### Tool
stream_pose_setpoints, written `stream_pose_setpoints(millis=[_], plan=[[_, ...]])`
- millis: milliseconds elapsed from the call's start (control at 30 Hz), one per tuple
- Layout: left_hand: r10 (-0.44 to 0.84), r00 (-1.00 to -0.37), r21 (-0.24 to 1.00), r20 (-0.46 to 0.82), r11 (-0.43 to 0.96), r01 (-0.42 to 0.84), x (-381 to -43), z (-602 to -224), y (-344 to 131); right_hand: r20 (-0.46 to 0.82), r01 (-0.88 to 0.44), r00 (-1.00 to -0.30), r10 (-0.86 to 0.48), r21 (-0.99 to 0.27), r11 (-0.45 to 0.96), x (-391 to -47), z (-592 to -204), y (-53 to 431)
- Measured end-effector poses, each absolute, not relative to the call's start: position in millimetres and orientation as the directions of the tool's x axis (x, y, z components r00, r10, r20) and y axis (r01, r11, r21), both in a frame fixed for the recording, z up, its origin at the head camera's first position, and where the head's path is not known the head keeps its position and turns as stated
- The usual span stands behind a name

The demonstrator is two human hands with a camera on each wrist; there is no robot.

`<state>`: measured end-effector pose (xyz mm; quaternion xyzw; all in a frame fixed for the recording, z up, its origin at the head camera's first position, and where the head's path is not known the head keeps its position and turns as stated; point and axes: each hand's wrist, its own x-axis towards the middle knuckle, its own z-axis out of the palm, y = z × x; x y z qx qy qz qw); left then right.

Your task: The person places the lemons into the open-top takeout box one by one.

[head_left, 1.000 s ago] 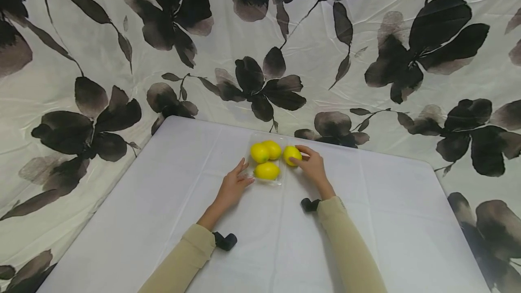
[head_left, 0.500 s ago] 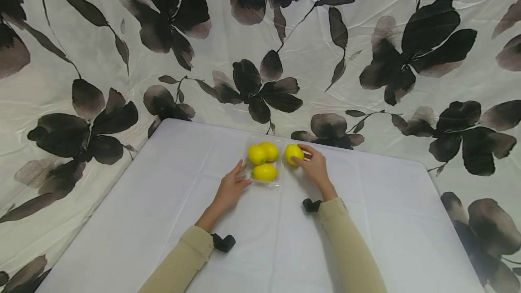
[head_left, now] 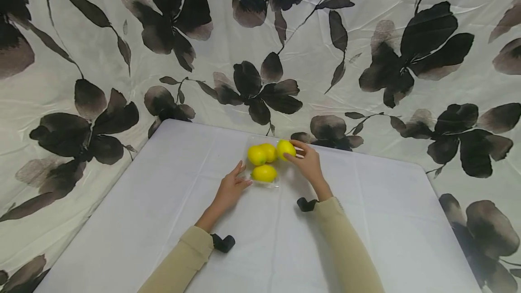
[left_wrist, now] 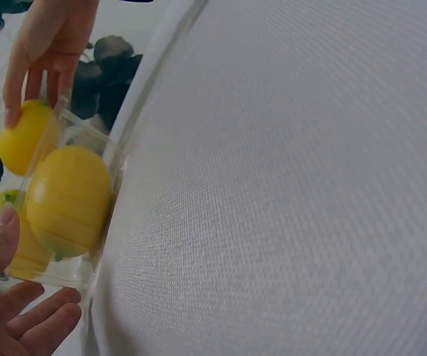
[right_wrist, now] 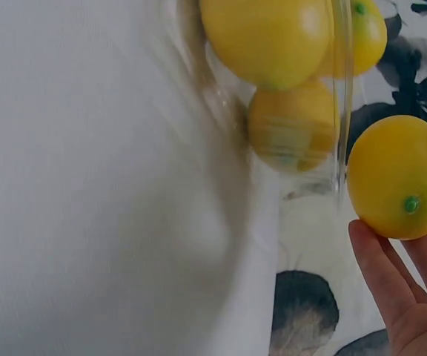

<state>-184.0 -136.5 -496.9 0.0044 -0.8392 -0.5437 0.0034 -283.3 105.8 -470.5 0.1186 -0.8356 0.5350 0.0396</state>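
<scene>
A clear plastic container (head_left: 264, 184) holds three yellow lemons; one lemon (head_left: 264, 173) lies at the near side, with two more lemons (head_left: 257, 154) together behind it. My right hand (head_left: 308, 162) pinches another lemon (right_wrist: 399, 178) between thumb and fingertips, beside and over the container's right rim. In the right wrist view its green stem end faces the camera. At the container's near left corner is my left hand (head_left: 231, 189), thumb and fairly straight fingers spread against the sides. The left wrist view shows its thumb (left_wrist: 2, 241) and fingers (left_wrist: 47, 319) around that corner.
The container stands near the far edge of a table (head_left: 228, 257) with a white cover. Behind the table hangs a white cloth (head_left: 325, 58) with dark flowers. Black wrist-worn devices (head_left: 223, 243) sit at both cuffs.
My right hand first drew the lemon slightly right, then brought it back left and up over the container's right rim. My left hand stays at the near left corner.
</scene>
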Motion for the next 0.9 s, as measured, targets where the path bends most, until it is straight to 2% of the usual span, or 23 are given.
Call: stream_pose_setpoints(millis=[433,700,900], plan=[[-0.006,-1.000,0.914,-0.008,0.405,-0.009,-184.8,-495.8,-134.5,0.226,-0.310,-0.947,-0.227,-0.827,0.469,-267.7,-468.6,79.3],[-0.004,-1.000,0.906,-0.016,0.422,-0.016,-188.0,-495.2,-134.4,0.276,-0.350,-0.936,-0.217,-0.789,0.505,-258.6,-469.4,72.6],[-0.025,-0.999,0.907,-0.023,0.420,-0.031,-191.0,-495.7,-139.0,0.241,-0.324,-0.945,-0.222,-0.793,0.517,-252.9,-470.9,67.7]])
